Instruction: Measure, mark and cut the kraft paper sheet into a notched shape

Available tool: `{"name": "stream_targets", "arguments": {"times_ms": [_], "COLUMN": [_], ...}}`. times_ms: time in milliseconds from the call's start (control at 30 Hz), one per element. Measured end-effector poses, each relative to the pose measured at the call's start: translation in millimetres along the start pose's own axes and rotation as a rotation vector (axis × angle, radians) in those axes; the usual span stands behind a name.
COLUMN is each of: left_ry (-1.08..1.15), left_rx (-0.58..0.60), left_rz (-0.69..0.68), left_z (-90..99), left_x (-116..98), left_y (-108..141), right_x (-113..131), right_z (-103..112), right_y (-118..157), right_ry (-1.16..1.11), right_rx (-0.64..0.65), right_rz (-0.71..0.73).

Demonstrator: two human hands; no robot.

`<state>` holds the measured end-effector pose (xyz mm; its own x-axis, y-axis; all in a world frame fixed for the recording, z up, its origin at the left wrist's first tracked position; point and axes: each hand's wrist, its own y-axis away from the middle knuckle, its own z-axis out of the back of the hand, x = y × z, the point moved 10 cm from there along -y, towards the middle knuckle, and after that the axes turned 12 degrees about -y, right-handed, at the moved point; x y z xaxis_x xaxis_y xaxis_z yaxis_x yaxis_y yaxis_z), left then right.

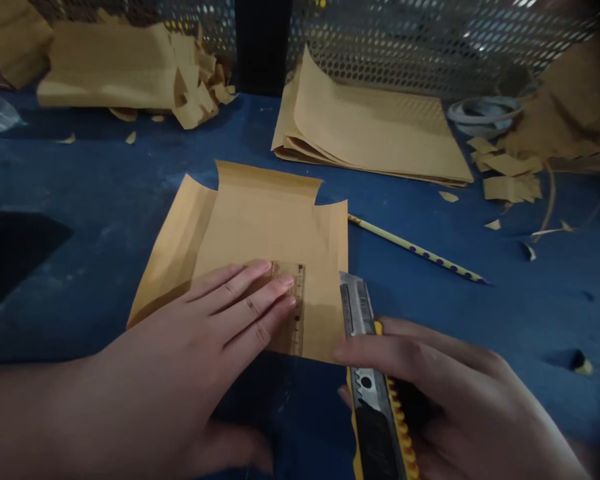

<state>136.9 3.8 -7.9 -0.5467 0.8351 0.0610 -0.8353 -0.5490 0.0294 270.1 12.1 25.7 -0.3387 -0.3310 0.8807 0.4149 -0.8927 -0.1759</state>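
Observation:
A piece of brown paper point(265, 213) with notched upper corners and creased sides lies in front of me. My left hand point(215, 327) is spread flat over it, the fingers pressing on a clear plastic ruler point(299, 313). Part of the ruler is hidden under those fingers. In my right hand point(440, 380) is a yellow and black utility knife point(373, 400), gripped with the thumb along its side. Its metal tip points away from me, by the paper's right edge. Just beyond lies a pale yellow pencil point(415, 249) with purple dots.
Folded brown paper sheets point(370, 133) lie at the back, before a perforated metal panel point(380, 47). More brown paper point(110, 67) with torn scraps sits back left. At right are a white tape roll point(485, 115) and paper scraps point(513, 177) on the blue table point(545, 320).

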Motion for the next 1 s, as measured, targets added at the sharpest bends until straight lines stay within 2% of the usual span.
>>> {"name": "stream_targets", "arguments": {"times_ms": [467,800,1000], "left_ry": [-0.012,0.010,-0.002], "left_rx": [0.021,0.024,0.023], "left_rz": [-0.028,-0.030,-0.035], "left_z": [-2.2,-2.0,-1.8], "left_x": [1.0,0.8,-0.2], "left_y": [-0.5,-0.9,0.0], "right_x": [-8.8,-6.6,-5.1], "right_z": [-6.1,-4.4,-2.2], "right_y": [1.9,3.3,3.9], "right_ry": [-0.025,-0.007,0.019], "right_rx": [0.073,0.047,0.026], "right_rz": [0.001,0.010,0.087]}}
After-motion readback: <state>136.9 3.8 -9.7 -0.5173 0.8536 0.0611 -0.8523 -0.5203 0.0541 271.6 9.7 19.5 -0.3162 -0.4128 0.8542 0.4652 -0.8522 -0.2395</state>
